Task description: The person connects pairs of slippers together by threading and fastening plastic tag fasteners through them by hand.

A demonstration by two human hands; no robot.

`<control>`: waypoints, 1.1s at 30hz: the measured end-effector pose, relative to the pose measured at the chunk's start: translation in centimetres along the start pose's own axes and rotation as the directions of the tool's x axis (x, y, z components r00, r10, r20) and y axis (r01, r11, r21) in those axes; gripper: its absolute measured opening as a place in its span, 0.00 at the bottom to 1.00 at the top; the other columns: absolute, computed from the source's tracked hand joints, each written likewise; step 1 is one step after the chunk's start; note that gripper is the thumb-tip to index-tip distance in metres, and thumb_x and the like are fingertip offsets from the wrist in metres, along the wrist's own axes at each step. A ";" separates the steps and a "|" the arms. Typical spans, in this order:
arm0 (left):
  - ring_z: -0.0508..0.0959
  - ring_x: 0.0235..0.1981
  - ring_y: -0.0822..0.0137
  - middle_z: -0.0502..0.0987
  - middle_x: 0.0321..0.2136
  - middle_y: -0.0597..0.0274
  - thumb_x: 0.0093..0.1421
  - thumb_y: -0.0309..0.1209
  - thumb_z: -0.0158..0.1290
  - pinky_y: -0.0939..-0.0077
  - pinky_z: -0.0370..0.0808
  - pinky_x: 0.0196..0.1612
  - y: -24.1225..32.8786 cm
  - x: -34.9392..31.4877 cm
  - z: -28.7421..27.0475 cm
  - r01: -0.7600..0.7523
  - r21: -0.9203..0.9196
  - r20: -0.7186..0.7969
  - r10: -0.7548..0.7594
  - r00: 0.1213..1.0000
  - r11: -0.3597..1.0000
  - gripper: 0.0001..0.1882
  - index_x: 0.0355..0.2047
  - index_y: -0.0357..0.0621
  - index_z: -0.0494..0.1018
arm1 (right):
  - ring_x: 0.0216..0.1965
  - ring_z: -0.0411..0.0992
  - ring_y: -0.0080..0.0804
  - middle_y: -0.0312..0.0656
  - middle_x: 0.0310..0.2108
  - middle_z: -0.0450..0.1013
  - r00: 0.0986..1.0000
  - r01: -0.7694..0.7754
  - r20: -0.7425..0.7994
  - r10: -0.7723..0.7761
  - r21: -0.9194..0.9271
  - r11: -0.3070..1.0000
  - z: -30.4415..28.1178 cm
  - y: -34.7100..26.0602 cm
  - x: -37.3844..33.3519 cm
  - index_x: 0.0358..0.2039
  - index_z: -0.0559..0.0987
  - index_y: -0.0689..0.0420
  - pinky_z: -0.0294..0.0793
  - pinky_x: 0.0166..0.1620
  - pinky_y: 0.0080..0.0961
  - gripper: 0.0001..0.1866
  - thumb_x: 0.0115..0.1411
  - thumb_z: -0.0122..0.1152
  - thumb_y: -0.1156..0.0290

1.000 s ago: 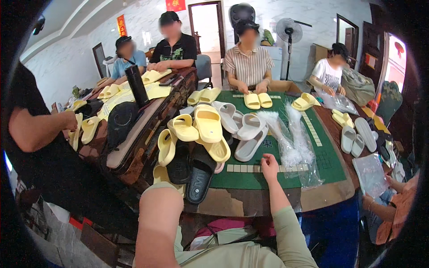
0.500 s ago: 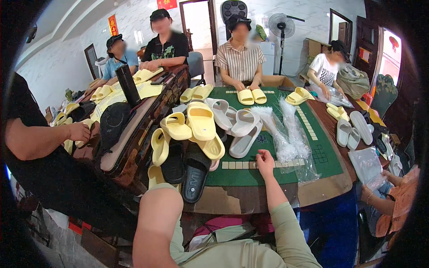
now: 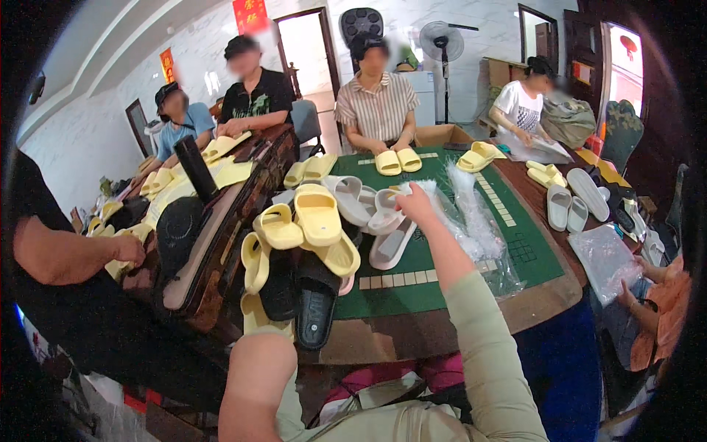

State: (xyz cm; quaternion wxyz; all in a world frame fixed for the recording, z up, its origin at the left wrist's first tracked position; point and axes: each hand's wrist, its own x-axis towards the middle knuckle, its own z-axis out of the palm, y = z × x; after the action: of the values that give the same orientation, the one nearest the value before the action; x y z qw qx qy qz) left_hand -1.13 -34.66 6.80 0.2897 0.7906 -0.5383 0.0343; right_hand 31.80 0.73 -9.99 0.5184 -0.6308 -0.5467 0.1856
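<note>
I view the right hand (image 3: 418, 207) at the grey slipper (image 3: 384, 216), right of the yellow slippers (image 3: 318, 215) on the desk (image 3: 412, 300). I cannot tell whether its fingers pinch the slipper. The left hand's fingers are hidden from me. A black slipper (image 3: 315, 306) lies at near left.

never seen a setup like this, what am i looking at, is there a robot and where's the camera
No robot: a person works with bare hands. A wide fisheye camera on that person's head takes every picture, so straight edges bend near the rim. On and around the green mat lie yellow slides, grey slides, black slides and white strands in clear plastic. The right hand is at one grey slide; whether it grips it is unclear. The left hand does not show.
</note>
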 end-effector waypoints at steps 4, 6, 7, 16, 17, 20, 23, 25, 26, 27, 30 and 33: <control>0.75 0.43 0.56 0.75 0.43 0.54 0.63 0.35 0.46 0.57 0.72 0.43 -0.1 -0.4 2.2 0.012 -0.155 -0.152 -0.036 0.988 0.988 0.15 0.46 0.44 0.75 | 0.30 0.78 0.40 0.53 0.24 0.77 0.996 0.046 0.074 -0.039 -0.096 0.994 -0.3 -3.8 -0.1 0.48 0.73 0.70 0.76 0.38 0.32 0.29 0.48 0.58 0.62; 0.74 0.46 0.55 0.75 0.46 0.53 0.63 0.36 0.46 0.54 0.71 0.46 -0.4 -0.1 2.9 -0.020 -0.214 -0.216 -0.028 0.976 0.977 0.16 0.47 0.44 0.74 | 0.30 0.78 0.37 0.46 0.25 0.78 0.988 0.039 0.151 -0.033 -0.033 0.999 -1.1 -1.5 -2.1 0.47 0.76 0.62 0.76 0.39 0.31 0.25 0.48 0.58 0.64; 0.74 0.47 0.54 0.75 0.47 0.52 0.63 0.36 0.46 0.53 0.71 0.48 -0.7 0.0 3.0 -0.040 -0.244 -0.248 -0.022 0.969 0.969 0.16 0.48 0.44 0.74 | 0.28 0.78 0.35 0.44 0.25 0.78 0.982 0.149 0.137 -0.132 -0.122 0.981 -1.1 1.4 -3.0 0.48 0.76 0.59 0.75 0.36 0.30 0.23 0.51 0.58 0.64; 0.68 0.56 0.54 0.70 0.55 0.56 0.66 0.36 0.45 0.49 0.63 0.59 -1.2 -0.5 1.5 -0.125 0.024 -0.091 0.126 0.988 0.992 0.19 0.56 0.49 0.69 | 0.21 0.68 0.19 0.33 0.20 0.71 0.988 -0.151 0.053 0.142 0.385 0.910 3.3 10.0 -13.9 0.44 0.74 0.63 0.68 0.27 0.17 0.13 0.58 0.57 0.76; 0.68 0.56 0.54 0.70 0.55 0.56 0.66 0.36 0.45 0.49 0.63 0.59 -1.0 -0.5 1.6 -0.120 0.019 -0.101 0.121 0.988 0.993 0.19 0.56 0.49 0.69 | 0.21 0.68 0.18 0.33 0.20 0.70 0.994 -0.114 0.039 0.107 0.371 0.922 3.5 10.3 -14.5 0.44 0.74 0.63 0.68 0.26 0.17 0.13 0.58 0.57 0.77; 0.67 0.57 0.55 0.68 0.57 0.59 0.65 0.35 0.45 0.50 0.61 0.60 -1.2 -0.3 1.4 -0.085 0.198 -0.104 0.107 0.989 0.977 0.20 0.57 0.50 0.67 | 0.20 0.67 0.17 0.32 0.20 0.70 1.000 -0.027 -0.001 0.029 0.344 0.939 3.6 12.0 -15.0 0.44 0.74 0.62 0.66 0.24 0.17 0.11 0.59 0.56 0.77; 0.66 0.58 0.55 0.66 0.59 0.59 0.64 0.34 0.46 0.50 0.59 0.62 -1.4 -0.1 1.1 -0.078 0.388 -0.117 0.133 0.984 0.918 0.22 0.59 0.51 0.65 | 0.21 0.66 0.16 0.31 0.21 0.69 0.997 -0.081 0.045 0.070 0.354 0.932 3.5 11.9 -15.2 0.43 0.74 0.62 0.67 0.25 0.16 0.11 0.60 0.56 0.77; 0.65 0.59 0.54 0.66 0.59 0.57 0.63 0.34 0.46 0.48 0.58 0.62 -1.2 0.2 1.2 -0.051 0.198 -0.082 0.068 0.994 0.979 0.23 0.59 0.51 0.65 | 0.21 0.66 0.15 0.30 0.20 0.69 0.999 -0.044 0.018 0.040 0.373 0.927 3.5 12.2 -15.1 0.43 0.74 0.62 0.67 0.25 0.16 0.11 0.60 0.56 0.77; 0.65 0.59 0.54 0.66 0.59 0.57 0.63 0.34 0.46 0.48 0.58 0.62 -1.3 0.2 1.4 -0.053 0.194 -0.081 0.069 0.994 0.980 0.23 0.59 0.51 0.65 | 0.21 0.66 0.15 0.30 0.20 0.69 0.999 -0.046 0.016 0.043 0.374 0.926 3.5 12.3 -15.1 0.43 0.74 0.62 0.67 0.25 0.16 0.11 0.60 0.56 0.77; 0.66 0.58 0.52 0.67 0.58 0.56 0.64 0.34 0.45 0.48 0.58 0.61 -1.4 0.0 1.6 -0.051 0.128 -0.026 0.054 0.998 0.990 0.23 0.59 0.50 0.65 | 0.22 0.66 0.15 0.30 0.21 0.69 0.999 -0.036 0.013 0.033 0.374 0.927 3.5 12.4 -15.1 0.43 0.74 0.62 0.67 0.26 0.15 0.10 0.60 0.56 0.76; 0.66 0.57 0.50 0.68 0.57 0.53 0.64 0.36 0.44 0.48 0.60 0.60 -1.8 -0.3 1.8 -0.015 -0.072 -0.027 0.014 1.000 0.997 0.23 0.58 0.46 0.66 | 0.22 0.66 0.14 0.30 0.22 0.70 1.000 -0.019 0.012 0.016 0.376 0.926 3.5 12.1 -15.4 0.43 0.74 0.61 0.67 0.27 0.14 0.10 0.61 0.56 0.76; 0.67 0.56 0.49 0.69 0.55 0.51 0.64 0.38 0.43 0.50 0.62 0.58 -2.5 -0.3 2.6 -0.023 -0.213 -0.130 -0.005 0.991 0.977 0.22 0.56 0.42 0.68 | 0.21 0.65 0.15 0.30 0.19 0.68 1.000 -0.029 0.013 0.027 0.416 0.909 3.6 11.0 -15.6 0.42 0.74 0.62 0.66 0.26 0.16 0.10 0.59 0.57 0.76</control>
State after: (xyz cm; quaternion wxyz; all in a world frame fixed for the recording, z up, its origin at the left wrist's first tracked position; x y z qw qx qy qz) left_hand 0.28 -35.05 3.49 0.4077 0.7483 -0.5225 0.0289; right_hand 29.21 -9.92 -26.00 0.6363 -0.5130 -0.4874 0.3075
